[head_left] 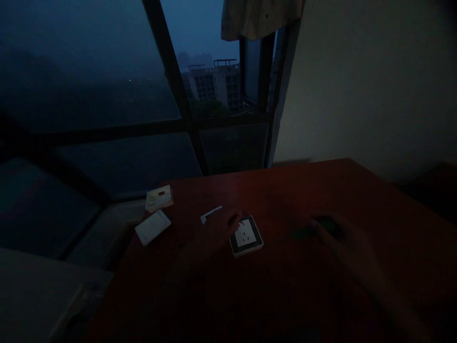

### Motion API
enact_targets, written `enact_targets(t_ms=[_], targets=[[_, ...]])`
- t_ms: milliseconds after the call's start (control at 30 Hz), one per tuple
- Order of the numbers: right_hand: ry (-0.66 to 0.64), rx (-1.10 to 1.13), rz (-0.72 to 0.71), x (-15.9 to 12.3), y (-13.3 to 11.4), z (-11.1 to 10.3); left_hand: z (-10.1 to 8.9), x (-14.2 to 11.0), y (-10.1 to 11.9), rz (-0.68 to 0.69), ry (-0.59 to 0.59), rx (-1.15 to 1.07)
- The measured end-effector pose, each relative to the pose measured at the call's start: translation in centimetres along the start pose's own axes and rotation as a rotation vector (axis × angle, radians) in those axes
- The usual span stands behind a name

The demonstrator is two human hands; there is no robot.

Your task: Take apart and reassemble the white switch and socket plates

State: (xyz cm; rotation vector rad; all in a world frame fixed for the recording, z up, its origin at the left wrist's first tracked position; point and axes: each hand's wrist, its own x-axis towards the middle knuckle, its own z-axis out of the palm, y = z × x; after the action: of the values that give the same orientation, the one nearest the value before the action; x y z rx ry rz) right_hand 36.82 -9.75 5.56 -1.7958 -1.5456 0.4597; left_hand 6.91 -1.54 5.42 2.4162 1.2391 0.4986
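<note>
A square wall socket (246,233) with a white centre and dark frame lies on the red-brown table, face up. At its upper left corner is my left hand (217,233), thumb and finger curled together; the gloom hides what is between them. To the right, my right hand (341,238) grips a screwdriver (303,232) by its green handle. Its thin shaft points left toward the socket and fades into the dark table. A narrow white strip with a bent end (210,214) lies just beyond my left hand.
At the table's left edge sit an open white back box (159,198) and a flat white plate-like piece (153,227). Behind the table (303,181) are dark-framed windows (189,126); a pale wall (357,85) rises at the right. The light is very dim.
</note>
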Motion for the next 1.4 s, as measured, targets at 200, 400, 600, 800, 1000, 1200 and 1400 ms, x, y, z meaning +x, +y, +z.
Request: enact_targets(t_ms=[200, 400, 600, 800, 1000, 1200, 1400], targets=[[0.049, -0.051, 0.057, 0.7, 1.5, -1.1, -1.6, -7.9, -5.7, -0.381, 0.206, -0.08], [0.034, -0.052, 0.12, 0.9, 1.3, -1.1, -1.1, -13.9, -8.6, -0.533, 0.4, -0.007], [0.021, -0.018, 0.142, 0.8, 0.8, -0.6, -0.1, -14.7, -8.8, -0.469, 0.461, 0.12], [0.018, -0.026, 0.124, 0.7, 0.8, -1.0, 0.3, -14.6, -8.9, -0.393, 0.436, 0.159], [0.1, 0.0, 0.136, 0.9, -1.0, -2.2, -0.3, -13.5, -6.9, -0.403, 0.5, 0.164], [0.096, 0.046, -0.061, 2.7, -5.2, -1.6, 0.9, -9.5, -2.9, -0.306, 0.239, 0.048], [-0.004, 0.022, -0.377, 4.0, -9.0, 0.7, 4.1, -6.1, -0.6, -0.234, 0.032, -0.089]])
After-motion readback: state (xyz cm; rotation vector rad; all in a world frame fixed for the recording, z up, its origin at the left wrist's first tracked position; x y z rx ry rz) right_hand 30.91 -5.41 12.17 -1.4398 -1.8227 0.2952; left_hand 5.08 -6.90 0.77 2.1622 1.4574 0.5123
